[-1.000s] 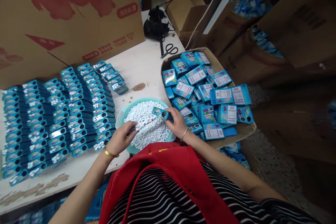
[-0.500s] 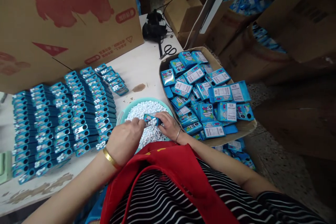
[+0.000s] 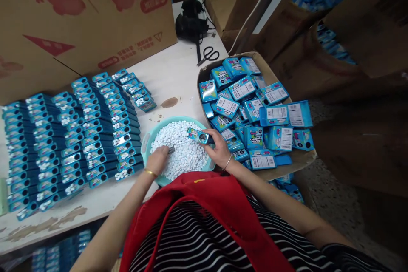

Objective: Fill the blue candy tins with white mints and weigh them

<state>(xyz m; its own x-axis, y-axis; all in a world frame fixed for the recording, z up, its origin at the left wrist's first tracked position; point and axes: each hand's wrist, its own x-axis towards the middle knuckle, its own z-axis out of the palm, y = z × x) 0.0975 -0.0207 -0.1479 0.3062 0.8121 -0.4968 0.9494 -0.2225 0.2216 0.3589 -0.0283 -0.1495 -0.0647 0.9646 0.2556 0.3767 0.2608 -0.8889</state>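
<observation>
My right hand (image 3: 219, 149) holds a small blue box (image 3: 198, 135) with a round window over the right side of a teal basin (image 3: 147, 141). The basin is heaped with small white candies (image 3: 185, 146). My left hand (image 3: 158, 160) reaches into the candies at the basin's left side, fingers curled down among them; a thin dark item shows at the fingertips, too small to make out.
Rows of filled blue boxes (image 3: 76, 136) cover the table's left. A cardboard tray (image 3: 288, 161) piled with blue boxes sits at the right. Scissors (image 3: 208, 56) and a black device (image 3: 191, 19) lie at the back. A big carton (image 3: 83, 17) stands behind.
Half a second ago both hands met at the blue box above the candies. My left hand has dropped back into the candies, and my right hand has lifted the box slightly to the right.
</observation>
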